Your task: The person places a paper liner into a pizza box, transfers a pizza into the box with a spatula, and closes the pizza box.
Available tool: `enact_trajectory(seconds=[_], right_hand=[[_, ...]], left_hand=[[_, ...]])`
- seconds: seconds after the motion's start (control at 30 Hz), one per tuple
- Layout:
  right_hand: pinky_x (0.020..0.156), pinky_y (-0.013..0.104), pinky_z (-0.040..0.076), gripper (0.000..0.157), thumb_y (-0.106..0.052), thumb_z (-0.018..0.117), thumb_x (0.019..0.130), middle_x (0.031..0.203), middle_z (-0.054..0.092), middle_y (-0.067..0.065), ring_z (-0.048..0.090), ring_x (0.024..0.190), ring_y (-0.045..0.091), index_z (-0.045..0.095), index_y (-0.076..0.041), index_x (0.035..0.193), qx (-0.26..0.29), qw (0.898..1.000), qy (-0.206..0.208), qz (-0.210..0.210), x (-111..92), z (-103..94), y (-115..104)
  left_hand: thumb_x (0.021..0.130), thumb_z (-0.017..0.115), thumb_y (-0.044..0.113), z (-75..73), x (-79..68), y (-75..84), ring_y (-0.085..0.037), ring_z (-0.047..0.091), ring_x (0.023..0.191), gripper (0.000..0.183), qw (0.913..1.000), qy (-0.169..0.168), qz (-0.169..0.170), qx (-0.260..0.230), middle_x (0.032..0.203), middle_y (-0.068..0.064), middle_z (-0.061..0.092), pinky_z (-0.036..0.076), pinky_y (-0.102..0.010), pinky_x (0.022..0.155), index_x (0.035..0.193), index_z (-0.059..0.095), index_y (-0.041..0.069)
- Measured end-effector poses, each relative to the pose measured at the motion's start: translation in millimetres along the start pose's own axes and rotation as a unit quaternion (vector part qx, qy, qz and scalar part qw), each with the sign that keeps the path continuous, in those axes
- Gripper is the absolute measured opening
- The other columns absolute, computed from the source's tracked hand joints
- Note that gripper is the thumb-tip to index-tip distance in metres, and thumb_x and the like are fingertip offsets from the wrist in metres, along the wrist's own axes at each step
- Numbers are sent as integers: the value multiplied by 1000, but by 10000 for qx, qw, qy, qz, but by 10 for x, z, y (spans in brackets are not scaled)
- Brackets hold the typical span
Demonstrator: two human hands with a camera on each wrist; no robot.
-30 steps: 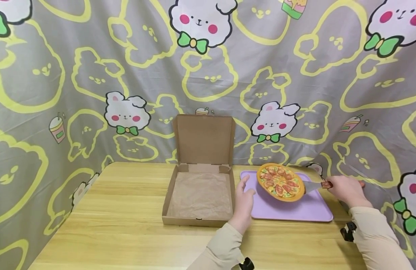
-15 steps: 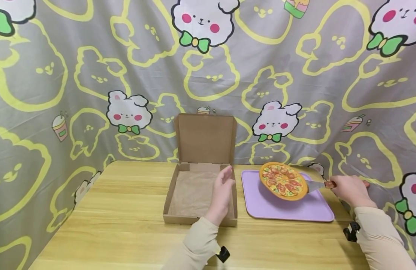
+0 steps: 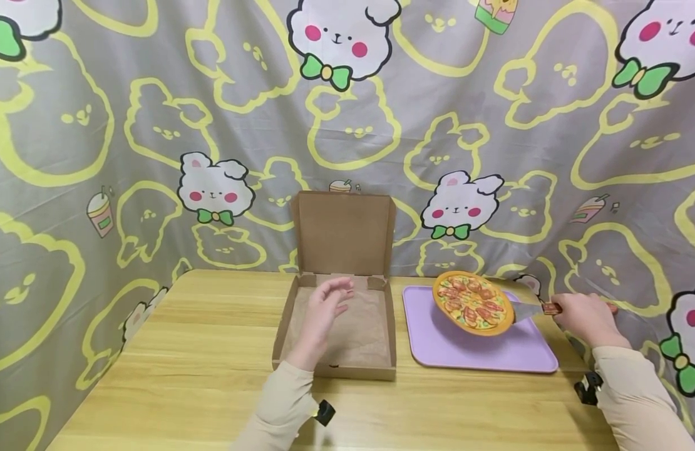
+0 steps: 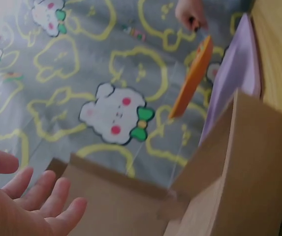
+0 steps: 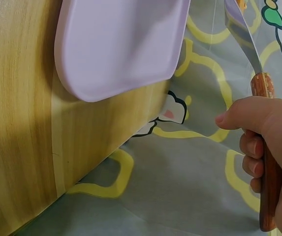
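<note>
My right hand (image 3: 586, 319) grips the wooden handle of a metal pizza server (image 5: 271, 182). On its blade rests a round pizza (image 3: 473, 303) with an orange rim, raised above the lilac tray (image 3: 437, 351) and tilted. In the left wrist view the pizza (image 4: 192, 78) appears edge-on. My left hand (image 3: 319, 319) hovers over the cardboard pizza box (image 3: 361, 373), its fingers loosely bent and holding nothing. The box lies with its lid upright at the back and brown paper (image 3: 364, 326) lining its base. Part of that lining is hidden behind my left hand.
A light wooden table (image 3: 184, 351) carries the box and, to its right, the tray. Behind and at both sides hangs a grey patterned cloth (image 3: 257, 125). The box's side wall (image 4: 254, 162) stands between its inside and the tray.
My left hand has moved left from the gap between tray and box to above the box. The right hand, server and pizza have stayed nearly in place.
</note>
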State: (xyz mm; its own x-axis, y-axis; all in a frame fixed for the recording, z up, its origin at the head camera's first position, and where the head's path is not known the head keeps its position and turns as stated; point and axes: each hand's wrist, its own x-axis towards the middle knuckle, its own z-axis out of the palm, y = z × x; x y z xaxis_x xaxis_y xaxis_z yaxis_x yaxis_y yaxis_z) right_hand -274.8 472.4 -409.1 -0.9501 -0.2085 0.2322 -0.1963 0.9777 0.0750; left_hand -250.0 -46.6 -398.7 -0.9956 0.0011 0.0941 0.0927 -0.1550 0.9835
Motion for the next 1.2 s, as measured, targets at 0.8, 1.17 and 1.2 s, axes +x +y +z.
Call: enact_trajectory(seconds=[0.8, 1.17, 1.2], right_hand=[[53, 32, 24, 39, -7, 64, 83, 52, 36, -7, 33, 51, 14, 37, -20, 58, -143, 9988, 417, -207, 66, -204, -258], [54, 39, 32, 32, -12, 64, 84, 55, 56, -4, 48, 50, 16, 45, -19, 59, -149, 9987, 417, -232, 107, -264, -450], [54, 39, 32, 30, -11, 65, 84, 56, 57, -3, 50, 50, 18, 47, -18, 60, -157, 9986, 444, -238, 118, -267, -474]], left_hand=[[101, 48, 18, -1202, 184, 162, -8, 67, 99, 40, 9956, 16, -593, 723, 126, -11, 65, 53, -31, 91, 136, 48, -1], [103, 45, 30, -1784, 226, 106, -13, 62, 114, 47, 9900, -86, -885, 1095, 113, 15, 65, 47, -41, 103, 143, 40, 6], [103, 45, 30, -1822, 227, 92, -13, 62, 114, 48, 9897, -78, -925, 1092, 114, 15, 64, 46, -43, 104, 144, 39, 6]])
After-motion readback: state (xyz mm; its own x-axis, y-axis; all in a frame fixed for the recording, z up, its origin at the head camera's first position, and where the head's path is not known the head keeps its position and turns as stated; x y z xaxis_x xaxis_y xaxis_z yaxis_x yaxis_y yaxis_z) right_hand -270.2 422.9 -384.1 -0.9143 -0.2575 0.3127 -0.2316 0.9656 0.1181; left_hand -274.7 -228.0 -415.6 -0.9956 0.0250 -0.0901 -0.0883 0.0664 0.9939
